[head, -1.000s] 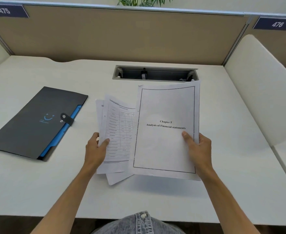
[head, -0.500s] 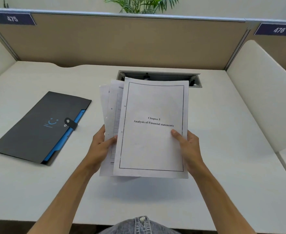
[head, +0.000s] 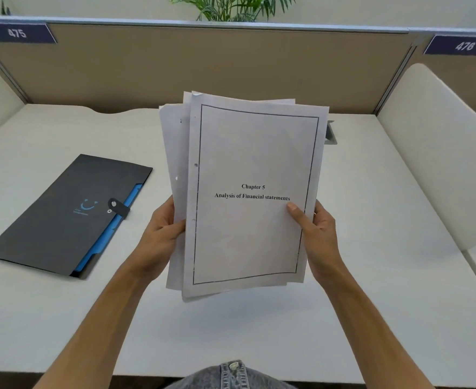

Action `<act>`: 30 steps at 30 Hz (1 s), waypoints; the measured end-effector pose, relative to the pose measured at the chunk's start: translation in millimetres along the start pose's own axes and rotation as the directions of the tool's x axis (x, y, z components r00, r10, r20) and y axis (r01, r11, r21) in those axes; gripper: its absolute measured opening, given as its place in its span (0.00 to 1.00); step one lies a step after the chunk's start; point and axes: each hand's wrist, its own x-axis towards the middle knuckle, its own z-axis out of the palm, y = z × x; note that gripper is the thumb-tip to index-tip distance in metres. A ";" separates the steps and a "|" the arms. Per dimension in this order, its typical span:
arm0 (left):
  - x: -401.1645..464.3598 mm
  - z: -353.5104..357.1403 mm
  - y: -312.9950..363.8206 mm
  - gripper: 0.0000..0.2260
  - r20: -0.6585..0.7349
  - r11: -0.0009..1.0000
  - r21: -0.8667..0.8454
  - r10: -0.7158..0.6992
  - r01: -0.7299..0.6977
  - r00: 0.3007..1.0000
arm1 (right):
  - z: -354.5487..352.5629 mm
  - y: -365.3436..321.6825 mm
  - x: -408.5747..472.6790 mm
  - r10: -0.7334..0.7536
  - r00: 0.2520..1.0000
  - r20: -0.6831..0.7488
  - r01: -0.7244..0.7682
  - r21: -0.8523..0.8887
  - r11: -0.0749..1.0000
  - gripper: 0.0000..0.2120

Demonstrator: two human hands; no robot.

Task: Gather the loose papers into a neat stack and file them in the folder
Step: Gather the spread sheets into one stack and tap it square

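Both forearms reach forward from the bottom of the view and meet at a sheaf of papers [head: 248, 192] held above the desk [head: 371, 220]. The left hand [head: 161, 234] grips the sheaf's left edge, thumb curled over the front of the outer sheets, the other fingers hidden behind. The right hand [head: 318, 234] grips the right edge the same way: its thumb lies flat on the top page just below the printed title, pointing up and to the left, while its fingers wrap out of sight behind the sheets. Both hands are closed on the papers, about level with each other, at roughly two thirds of the way down the sheaf.

The papers are lifted clear of the desk and cast a soft shadow on it below. Their long axis runs away from the person, the top edge toward the partition [head: 231, 66] and tipped slightly to the right. The face of the top page is turned to the camera; it reads "Chapter 5, Analysis of Financial statements" inside a thin black border. The stack is not yet squared: several sheets stick out past the left side and the top, and corners show below the bottom edge.

The folder [head: 62, 214] lies flat on the desk, well apart to the left of the left hand. It is dark, with a blue inner edge showing along its right side and a snap tab closed over it. Its long axis runs diagonally, from near left to far right.
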 end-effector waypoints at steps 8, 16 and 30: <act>2.5 -4.6 -0.6 0.11 -0.070 0.993 0.105 -0.050 0.057 0.996 | 12.1 1.3 -0.7 -0.044 0.998 -0.043 0.044 -0.007 0.999 0.13; 16.7 3.2 9.2 0.07 -0.055 0.998 0.061 0.000 0.003 0.998 | 24.0 3.7 -3.7 -0.163 0.987 0.009 0.163 -0.071 0.984 0.05; 32.0 22.7 4.0 0.14 -0.185 0.991 0.032 0.131 -0.128 0.974 | 34.3 -4.7 3.2 -0.220 0.974 0.057 0.227 -0.189 0.955 0.05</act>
